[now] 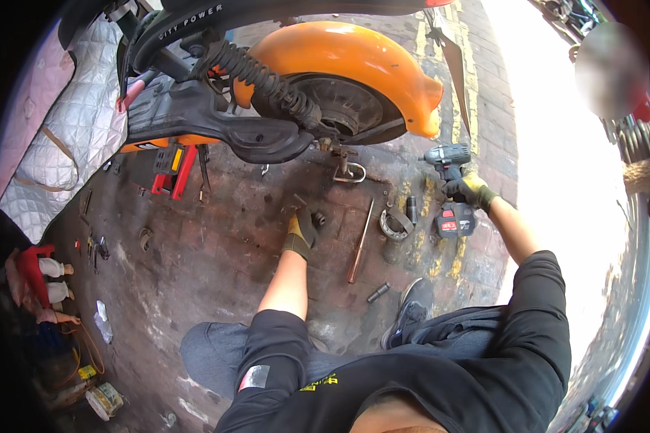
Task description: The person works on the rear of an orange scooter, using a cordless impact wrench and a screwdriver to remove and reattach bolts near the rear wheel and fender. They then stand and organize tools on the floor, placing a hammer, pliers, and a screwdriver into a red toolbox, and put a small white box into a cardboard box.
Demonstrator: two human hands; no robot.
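Observation:
My right hand [471, 189], in a yellow and dark work glove, is closed around the handle of a grey cordless impact wrench [448, 154]. Its black and red battery [456, 220] is just below that hand. My left hand [302, 229], gloved alike, is low over the paving, fingers curled; a small dark piece shows at its fingertips, too unclear to name. Ahead stands a scooter's rear wheel [343, 105] under an orange fender [339, 47], with a coil-spring shock absorber [263, 83] beside it. A U-shaped metal stand or bracket [350, 173] sits below the axle.
Between my hands lie a long screwdriver [360, 242], a curved metal ring [396, 225] and a black socket [412, 209]; another socket [378, 291] is by my shoe [414, 307]. A red jack [175, 173] stands under the scooter. Small tools [97, 247] are scattered at left.

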